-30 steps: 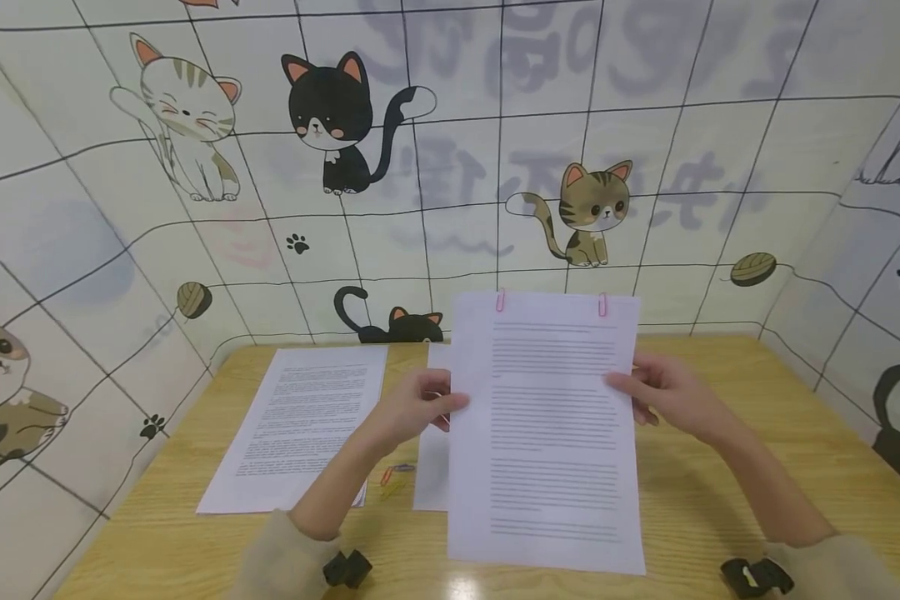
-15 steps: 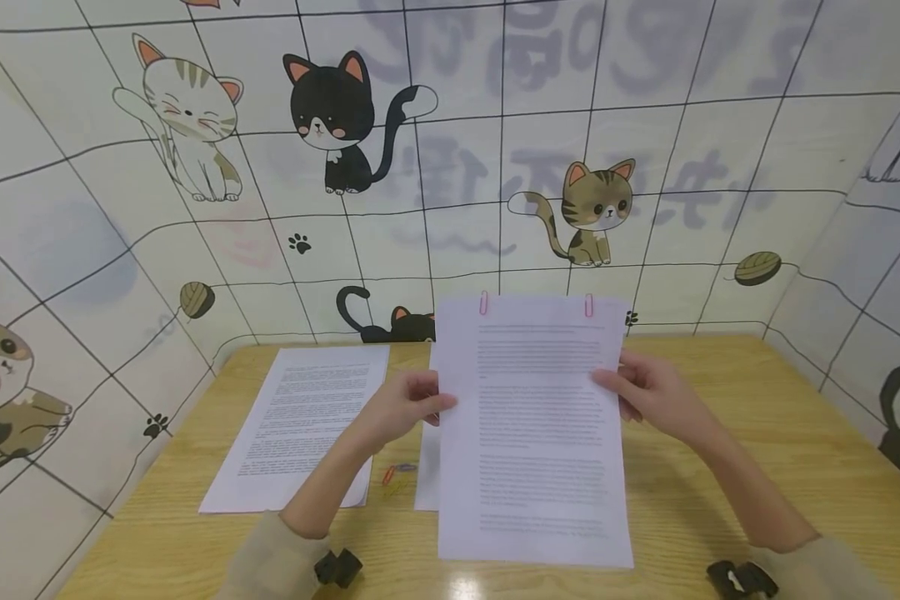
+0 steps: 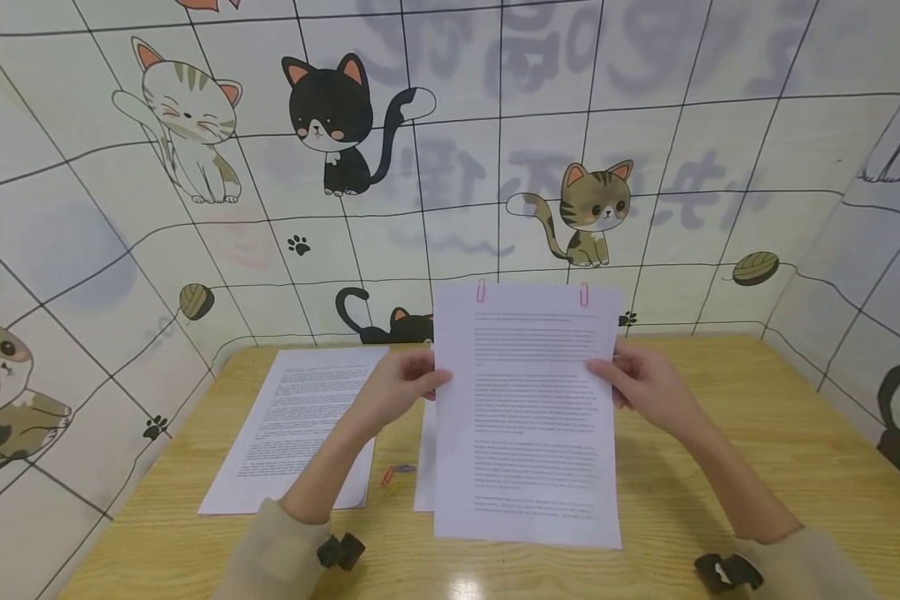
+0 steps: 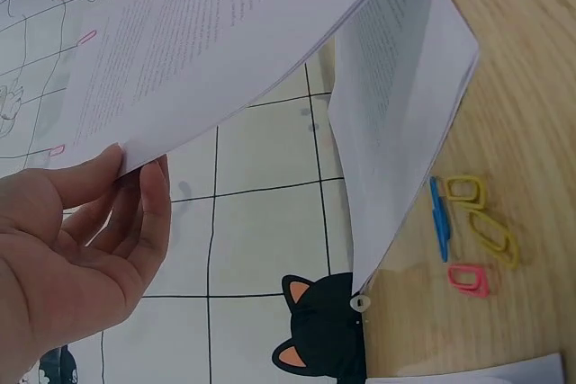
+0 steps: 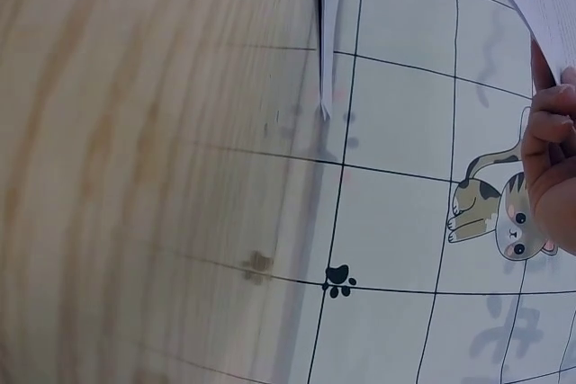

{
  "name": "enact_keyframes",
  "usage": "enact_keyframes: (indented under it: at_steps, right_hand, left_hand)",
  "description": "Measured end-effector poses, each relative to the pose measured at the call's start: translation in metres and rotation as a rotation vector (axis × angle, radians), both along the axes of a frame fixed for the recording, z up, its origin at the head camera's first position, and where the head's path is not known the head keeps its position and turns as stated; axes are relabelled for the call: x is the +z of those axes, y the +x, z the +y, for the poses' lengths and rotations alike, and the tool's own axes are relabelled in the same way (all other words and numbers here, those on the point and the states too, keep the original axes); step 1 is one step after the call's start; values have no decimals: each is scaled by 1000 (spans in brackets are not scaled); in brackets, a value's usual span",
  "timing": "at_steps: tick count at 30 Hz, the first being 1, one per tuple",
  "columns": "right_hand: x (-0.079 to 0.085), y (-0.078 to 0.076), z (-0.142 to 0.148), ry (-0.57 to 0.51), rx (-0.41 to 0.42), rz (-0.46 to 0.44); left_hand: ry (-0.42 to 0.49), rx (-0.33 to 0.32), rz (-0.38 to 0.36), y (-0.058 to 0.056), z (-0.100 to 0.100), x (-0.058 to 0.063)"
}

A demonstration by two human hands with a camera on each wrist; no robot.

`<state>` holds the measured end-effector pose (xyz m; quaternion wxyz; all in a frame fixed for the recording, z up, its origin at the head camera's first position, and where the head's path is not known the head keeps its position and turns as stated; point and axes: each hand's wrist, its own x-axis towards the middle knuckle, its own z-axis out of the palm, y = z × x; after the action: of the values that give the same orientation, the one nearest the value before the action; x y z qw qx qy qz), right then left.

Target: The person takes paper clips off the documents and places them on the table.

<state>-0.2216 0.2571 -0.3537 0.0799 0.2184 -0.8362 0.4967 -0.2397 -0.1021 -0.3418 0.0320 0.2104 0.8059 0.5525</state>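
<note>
A thin stack of printed sheets (image 3: 532, 417) is held up over the table, its text side facing me. Two pink paper clips, a left one (image 3: 481, 291) and a right one (image 3: 583, 294), sit on its top edge. My left hand (image 3: 397, 385) pinches the left edge, thumb in front and fingers behind. On the right edge my right hand (image 3: 651, 385) grips the same way, its thumb over the print. The left wrist view shows the left hand (image 4: 90, 231) at the sheets' edge (image 4: 216, 33); only part of the right hand (image 5: 553, 159) shows in the right wrist view.
Another paper stack (image 3: 424, 467) lies behind the held sheets, mostly hidden. A printed stack (image 3: 300, 433) lies at the table's left. Between them are several loose paper clips: blue (image 4: 439, 222), yellow (image 4: 493, 238) and pink (image 4: 468, 280). A cat-patterned wall (image 3: 457, 233) borders the wooden table (image 3: 735, 417).
Both hands have moved the clipped sheets slightly left, then a little upward. The grip on both edges is the same, and the papers and clips on the table have stayed put.
</note>
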Motion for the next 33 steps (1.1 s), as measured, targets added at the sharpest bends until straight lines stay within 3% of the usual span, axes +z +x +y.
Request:
enact_keyframes:
  at_steps: [5, 12, 19, 27, 33]
  right_hand:
    - [-2, -2, -2, -26, 10, 4]
    - [-2, -1, -5, -57, 34, 14]
    - [-2, 1, -8, -51, 38, 47]
    - [-3, 2, -8, -36, 53, 48]
    - [-1, 4, -10, -11, 60, 36]
  left_hand:
    - [26, 32, 75, -7, 0, 11]
    - [86, 84, 112, -13, 0, 27]
    - [141, 86, 171, -17, 2, 40]
    - [97, 90, 267, -17, 7, 56]
    - [104, 87, 327, -18, 14, 62]
